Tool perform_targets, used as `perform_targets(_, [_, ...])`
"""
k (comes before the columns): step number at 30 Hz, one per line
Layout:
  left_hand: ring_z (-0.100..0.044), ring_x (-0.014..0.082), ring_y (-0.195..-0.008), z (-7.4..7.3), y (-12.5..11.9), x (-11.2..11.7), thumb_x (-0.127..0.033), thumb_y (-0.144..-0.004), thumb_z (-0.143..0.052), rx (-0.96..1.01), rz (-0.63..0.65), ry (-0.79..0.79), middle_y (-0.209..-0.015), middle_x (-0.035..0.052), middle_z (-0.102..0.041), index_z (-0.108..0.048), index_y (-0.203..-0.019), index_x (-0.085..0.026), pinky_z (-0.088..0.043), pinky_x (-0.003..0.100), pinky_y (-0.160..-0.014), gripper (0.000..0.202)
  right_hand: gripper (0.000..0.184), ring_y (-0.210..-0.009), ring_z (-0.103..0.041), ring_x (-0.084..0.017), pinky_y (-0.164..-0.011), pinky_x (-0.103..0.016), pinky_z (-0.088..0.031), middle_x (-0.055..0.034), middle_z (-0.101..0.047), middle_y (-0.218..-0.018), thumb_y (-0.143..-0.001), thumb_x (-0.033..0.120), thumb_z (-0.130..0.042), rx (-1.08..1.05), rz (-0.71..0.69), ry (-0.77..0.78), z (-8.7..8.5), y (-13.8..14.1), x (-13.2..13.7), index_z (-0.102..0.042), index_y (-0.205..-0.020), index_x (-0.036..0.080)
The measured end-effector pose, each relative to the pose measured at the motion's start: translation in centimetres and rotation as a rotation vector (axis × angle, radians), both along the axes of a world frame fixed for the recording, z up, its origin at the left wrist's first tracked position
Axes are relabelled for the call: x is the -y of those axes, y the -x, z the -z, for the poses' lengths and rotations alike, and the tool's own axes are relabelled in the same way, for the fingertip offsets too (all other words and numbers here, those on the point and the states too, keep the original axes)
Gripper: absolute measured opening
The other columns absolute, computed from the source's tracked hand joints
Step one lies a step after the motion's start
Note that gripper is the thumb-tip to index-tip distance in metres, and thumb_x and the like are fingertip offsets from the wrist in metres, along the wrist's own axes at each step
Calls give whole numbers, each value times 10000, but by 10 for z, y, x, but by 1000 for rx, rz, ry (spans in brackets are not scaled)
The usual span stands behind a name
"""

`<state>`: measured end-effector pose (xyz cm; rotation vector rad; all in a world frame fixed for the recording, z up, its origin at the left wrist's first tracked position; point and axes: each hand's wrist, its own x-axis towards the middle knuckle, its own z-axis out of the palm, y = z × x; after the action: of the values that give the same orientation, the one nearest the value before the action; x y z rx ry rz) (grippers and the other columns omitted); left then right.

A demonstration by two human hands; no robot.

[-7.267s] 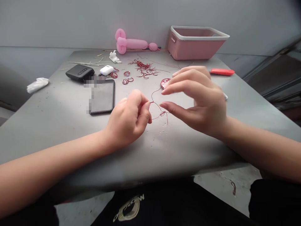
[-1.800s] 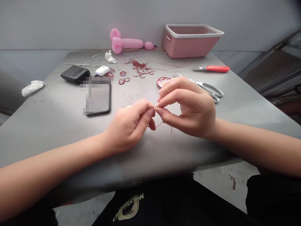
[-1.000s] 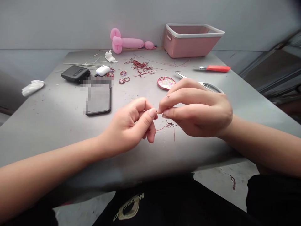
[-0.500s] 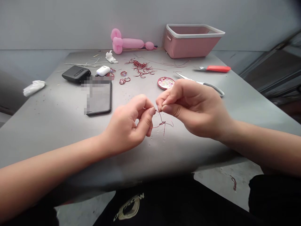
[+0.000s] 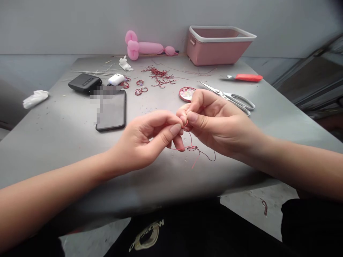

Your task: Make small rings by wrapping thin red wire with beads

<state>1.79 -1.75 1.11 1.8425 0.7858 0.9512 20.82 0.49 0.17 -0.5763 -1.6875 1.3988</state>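
Note:
Over the front of a grey table, my left hand and my right hand meet fingertip to fingertip. Both pinch a thin red wire. My left thumb and forefinger close on one end, my right thumb and forefinger on a small loop of it. The wire's loose tail curls down onto the table below my right hand. Just behind my right fingers sits a small round dish of pale beads.
A black phone lies to the left, with a black box and white earbud case behind. Red wire scraps and rings lie mid-table. Scissors, a red-handled tool, a pink tub and a pink balloon are farther back.
My hands have closed together on the wire and turned it. The loose tail now hangs lower and farther right, and the scissors show fully again behind my right hand.

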Motion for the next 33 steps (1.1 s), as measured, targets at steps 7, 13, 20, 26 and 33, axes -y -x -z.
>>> perform_targets(7, [-664,114,-612,1,2,2,-237,-944,-538,-85,-78,-93,-678,6,-697,-609,-844,-181,-531,223,-555,136,219,-787,-616,-127,-689,-287,-555,4,-634,-831,-850,375,-708,44,167,-139,-2,-3,-1,-556,-832,219])
perform_targets(13, [-628,108,-558,0,0,4,-223,-906,-557,-189,-213,-212,-647,-2,-701,-615,-801,-177,-490,227,-506,129,217,-728,-655,-150,-624,-301,-556,-30,-689,-828,-820,384,-735,197,144,-78,-12,-5,4,-654,-860,187])
perform_targets(20, [-601,115,-525,-2,-2,4,-283,-930,-539,-83,-149,62,-591,-5,-682,-596,-799,-187,-471,236,-485,172,138,-774,-631,-162,-737,-366,-537,-17,-692,-832,-875,132,-618,326,343,-872,-8,-6,6,-624,-789,240])
perform_targets(26, [-571,101,-505,-6,-3,7,-244,-927,-543,-32,-140,156,-570,-15,-679,-585,-785,-188,-470,220,-481,158,219,-726,-602,-153,-656,-337,-523,-30,-679,-819,-840,19,-555,328,404,-1111,-4,-6,7,-546,-785,231])
perform_targets(33, [-633,107,-538,-10,-4,9,-204,-932,-522,32,-95,242,-547,-20,-666,-582,-755,-186,-503,214,-517,188,242,-753,-592,-137,-692,-331,-520,-9,-645,-792,-839,8,-482,319,388,-1073,-4,-3,13,-482,-763,237])
